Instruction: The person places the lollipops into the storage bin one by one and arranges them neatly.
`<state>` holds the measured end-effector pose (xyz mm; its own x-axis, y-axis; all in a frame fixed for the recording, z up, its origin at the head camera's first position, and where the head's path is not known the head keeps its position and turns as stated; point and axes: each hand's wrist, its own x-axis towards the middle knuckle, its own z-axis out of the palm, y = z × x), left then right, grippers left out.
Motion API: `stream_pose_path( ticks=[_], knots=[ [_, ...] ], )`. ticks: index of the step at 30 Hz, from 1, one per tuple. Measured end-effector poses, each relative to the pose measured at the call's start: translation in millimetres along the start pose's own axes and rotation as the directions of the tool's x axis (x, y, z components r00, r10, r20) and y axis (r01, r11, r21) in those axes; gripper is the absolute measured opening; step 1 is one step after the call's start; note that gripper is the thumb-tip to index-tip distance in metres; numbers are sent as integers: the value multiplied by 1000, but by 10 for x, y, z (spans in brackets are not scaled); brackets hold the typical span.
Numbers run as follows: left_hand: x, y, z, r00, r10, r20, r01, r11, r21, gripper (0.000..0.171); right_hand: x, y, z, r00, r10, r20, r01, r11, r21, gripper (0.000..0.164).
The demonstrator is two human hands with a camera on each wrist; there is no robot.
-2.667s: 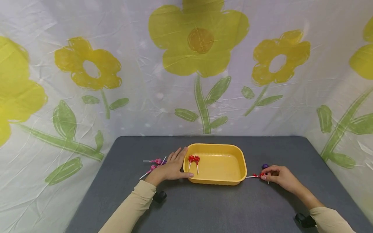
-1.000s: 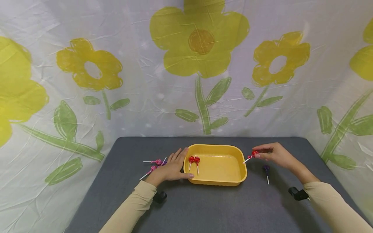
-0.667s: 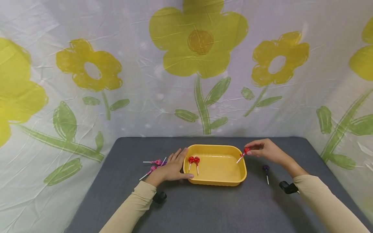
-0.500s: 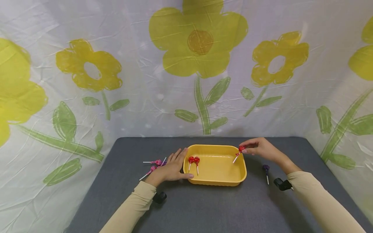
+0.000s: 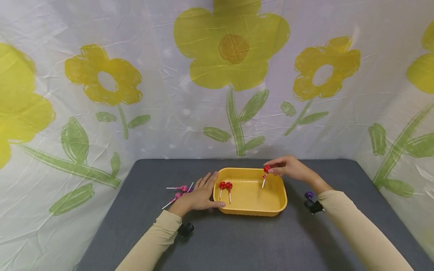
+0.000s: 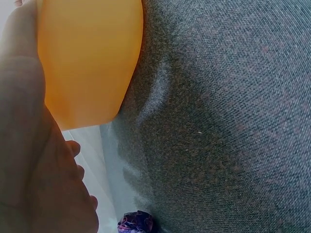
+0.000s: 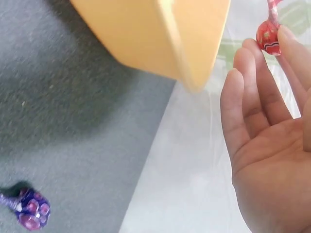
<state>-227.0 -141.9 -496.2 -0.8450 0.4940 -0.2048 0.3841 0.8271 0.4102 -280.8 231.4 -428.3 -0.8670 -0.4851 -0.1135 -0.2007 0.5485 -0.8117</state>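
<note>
My right hand (image 5: pixel 292 168) pinches a red lollipop (image 5: pixel 266 169) by its wrapped head, stick pointing down over the right part of the yellow tray (image 5: pixel 251 210). The right wrist view shows the red lollipop (image 7: pixel 268 37) between thumb and fingertips. Inside the tray, at its left end, two red lollipops (image 5: pixel 229 186) lie side by side. My left hand (image 5: pixel 200 194) rests with straight fingers along the tray's left rim. In the left wrist view its palm (image 6: pixel 43 160) lies against the tray's outer wall (image 6: pixel 92 63).
Left of the tray, partly behind the left hand, lie pink lollipops (image 5: pixel 183 188) and a purple one (image 5: pixel 191 189). Another purple lollipop (image 5: pixel 309 195) lies right of the tray, below the right forearm. A flowered cloth (image 5: pixel 162 124) hangs behind the grey table (image 5: pixel 244 244).
My right hand picked the red lollipop up from the table right of the tray and carried it left, over the tray. The left hand and tray stay put.
</note>
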Motion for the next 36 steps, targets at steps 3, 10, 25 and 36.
stream_pose_path(
  ticks=[3, 10, 25, 36],
  knots=[
    [5, -9, -1, 1000, 6, -3, -6, 1000, -4, 121, 48, -41, 31, 1000, -10, 11, 10, 1000, 6, 33],
    [-8, -23, 10, 999, 46, -18, -47, 999, -25, 121, 164, -85, 112, 999, -31, 39, 30, 999, 32, 34],
    [-9, 25, -35, 1000, 18, -14, -18, 1000, -4, 118, 356, -202, 291, 994, -80, 75, 79, 997, 27, 35],
    [-3, 23, -23, 1000, 9, -5, -9, 1000, 7, 119, 464, -183, 464, 991, -92, 99, 89, 996, 31, 32]
  ],
)
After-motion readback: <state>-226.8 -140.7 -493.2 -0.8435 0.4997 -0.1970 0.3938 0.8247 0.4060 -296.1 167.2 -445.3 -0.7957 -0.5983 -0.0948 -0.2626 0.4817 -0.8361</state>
